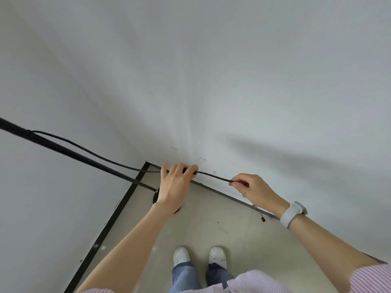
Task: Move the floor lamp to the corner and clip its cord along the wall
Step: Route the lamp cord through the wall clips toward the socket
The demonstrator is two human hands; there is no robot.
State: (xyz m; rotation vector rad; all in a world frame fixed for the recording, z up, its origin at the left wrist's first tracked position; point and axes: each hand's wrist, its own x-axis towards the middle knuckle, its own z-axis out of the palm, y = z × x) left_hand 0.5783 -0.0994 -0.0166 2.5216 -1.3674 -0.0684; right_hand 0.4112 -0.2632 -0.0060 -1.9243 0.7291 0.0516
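Note:
The black floor lamp pole (69,152) rises from the room corner toward the upper left, and its round base (156,197) is mostly hidden behind my left wrist. A black cord (213,176) leaves the pole, sags down to the corner and runs along the white wall. My left hand (175,182) presses a small dark piece, possibly a clip, against the wall where the cord passes. To the right, my right hand (251,187) pinches the cord and holds it taut between both hands. The cord's end with a small plug (263,218) dangles below my right wrist.
Two white walls (232,81) meet at the corner, edged by a black baseboard (110,220). The floor (211,227) is pale concrete with a few dark specks. My white shoes (198,255) stand close to the wall. A grey band sits on my right wrist.

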